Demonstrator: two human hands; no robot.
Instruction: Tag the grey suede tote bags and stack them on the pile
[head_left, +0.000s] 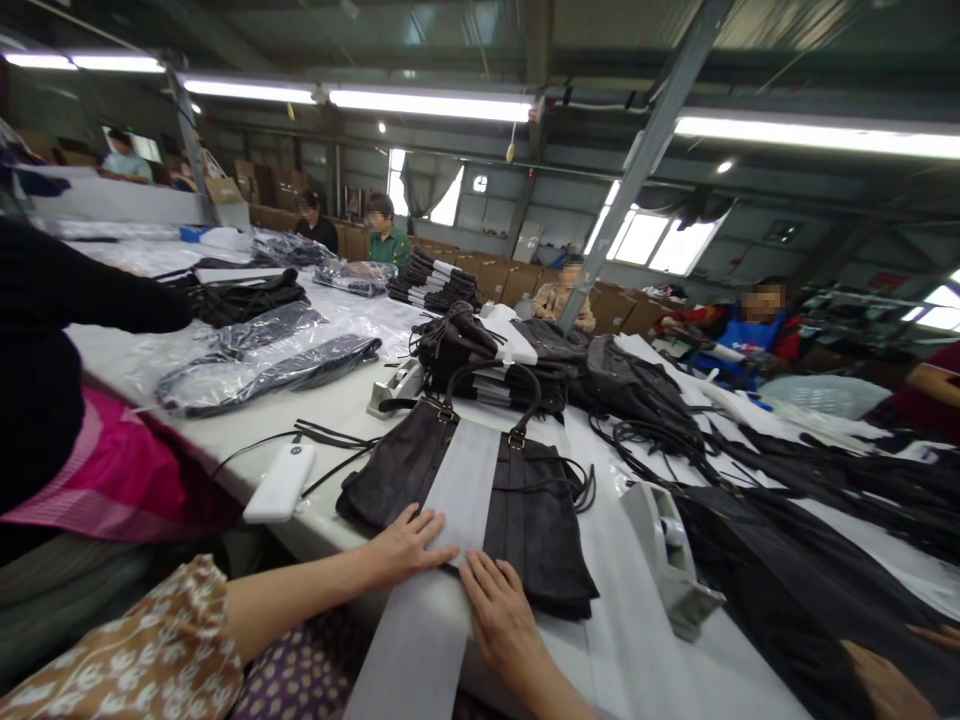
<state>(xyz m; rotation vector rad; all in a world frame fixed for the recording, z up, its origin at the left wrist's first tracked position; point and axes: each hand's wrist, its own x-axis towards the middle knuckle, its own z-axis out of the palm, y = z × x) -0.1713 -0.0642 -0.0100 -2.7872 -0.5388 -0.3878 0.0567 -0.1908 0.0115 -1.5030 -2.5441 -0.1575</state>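
Observation:
A black handbag lies flat in front of me, its two handles pointing away. Across its middle runs a strip of white paper, which also hangs over the table's near edge. My left hand rests on the strip and the bag's lower left part, fingers stretched out. Flat against the bag's lower edge, just right of the strip, is my right hand, its fingers extended too. Neither hand grasps anything. Thin black straps trail from both sides of the bag.
A white power bank with a cable lies to the left. Grey tape dispensers stand right and behind. Stacked black bags and plastic-wrapped bags cover the table farther back. A person's black sleeve reaches in at left; several people work beyond.

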